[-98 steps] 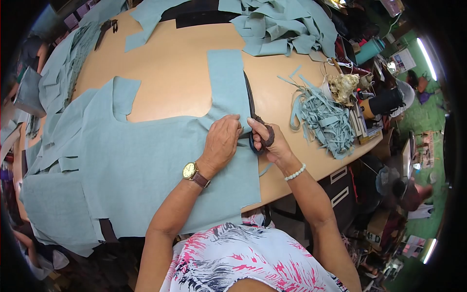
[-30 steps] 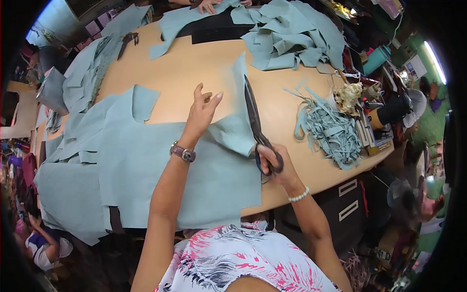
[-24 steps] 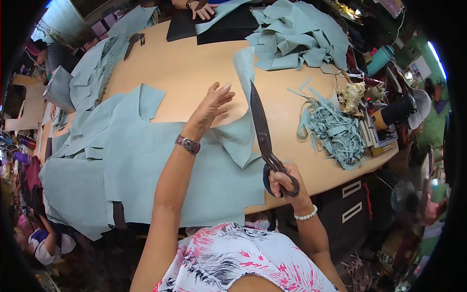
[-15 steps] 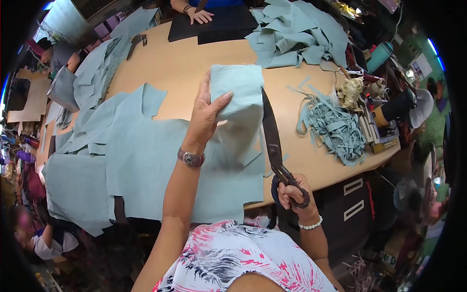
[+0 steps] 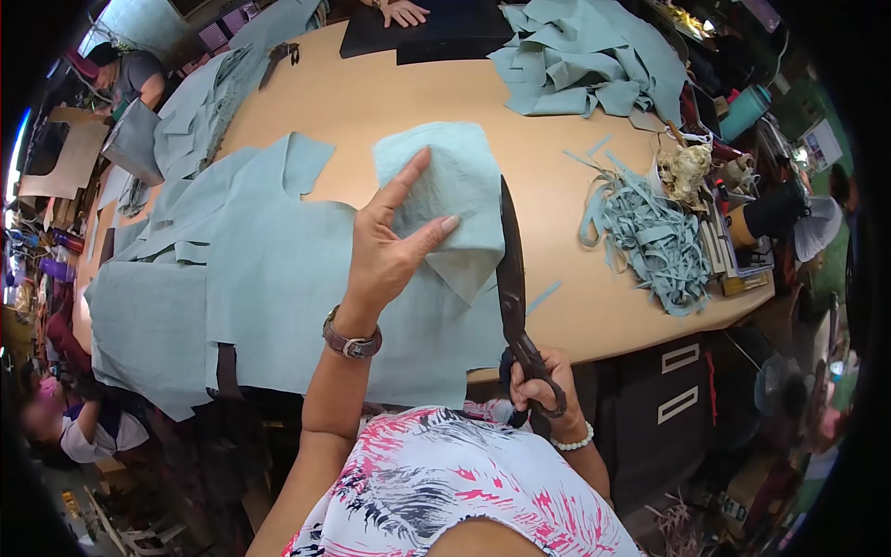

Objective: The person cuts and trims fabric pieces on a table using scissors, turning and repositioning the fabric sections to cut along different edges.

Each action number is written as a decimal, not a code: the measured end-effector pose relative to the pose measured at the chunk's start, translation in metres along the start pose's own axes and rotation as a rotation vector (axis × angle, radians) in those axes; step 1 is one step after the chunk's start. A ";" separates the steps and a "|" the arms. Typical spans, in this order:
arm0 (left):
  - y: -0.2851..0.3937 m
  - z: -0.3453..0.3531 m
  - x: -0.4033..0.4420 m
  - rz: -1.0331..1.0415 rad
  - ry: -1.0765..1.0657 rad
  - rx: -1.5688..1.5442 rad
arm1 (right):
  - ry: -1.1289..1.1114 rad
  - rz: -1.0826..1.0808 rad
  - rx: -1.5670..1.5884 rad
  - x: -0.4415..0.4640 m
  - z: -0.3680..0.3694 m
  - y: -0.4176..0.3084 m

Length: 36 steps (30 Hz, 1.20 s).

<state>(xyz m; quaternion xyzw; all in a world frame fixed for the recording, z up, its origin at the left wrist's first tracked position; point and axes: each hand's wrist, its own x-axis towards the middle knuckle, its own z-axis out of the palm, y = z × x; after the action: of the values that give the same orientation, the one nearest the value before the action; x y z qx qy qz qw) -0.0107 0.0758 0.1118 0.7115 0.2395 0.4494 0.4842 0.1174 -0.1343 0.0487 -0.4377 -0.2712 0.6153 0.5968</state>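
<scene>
1 table [image 5: 339,104] carries blue-green cloth [image 5: 288,288] across its near left area; the number of layers cannot be told. 1 pile of pieces [image 5: 599,58] lies at the far right, 1 heap of strips [image 5: 650,243] nearer. Shears total 2: 1 held pair [image 5: 510,269] beside the folded flap [image 5: 457,158], 1 far pair [image 5: 276,61] at upper left. Left hand [image 5: 390,241]: thumb and 1 finger spread wide, touching the flap; grip cannot be determined. Right hand [image 5: 548,388]: closed around the held pair's handles.
</scene>
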 end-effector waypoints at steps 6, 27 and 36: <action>0.008 -0.003 0.001 0.008 -0.047 0.061 | -0.024 -0.009 0.036 0.002 0.001 -0.002; 0.015 0.004 -0.008 0.097 -0.040 0.156 | -0.022 -0.059 0.016 0.012 0.009 -0.006; 0.011 0.005 -0.006 0.074 -0.053 0.141 | 0.015 -0.034 0.010 0.013 0.009 -0.004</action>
<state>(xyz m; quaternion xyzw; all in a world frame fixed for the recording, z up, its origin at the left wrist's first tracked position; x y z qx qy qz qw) -0.0105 0.0638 0.1189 0.7638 0.2309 0.4300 0.4223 0.1130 -0.1198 0.0535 -0.4347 -0.2711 0.6030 0.6115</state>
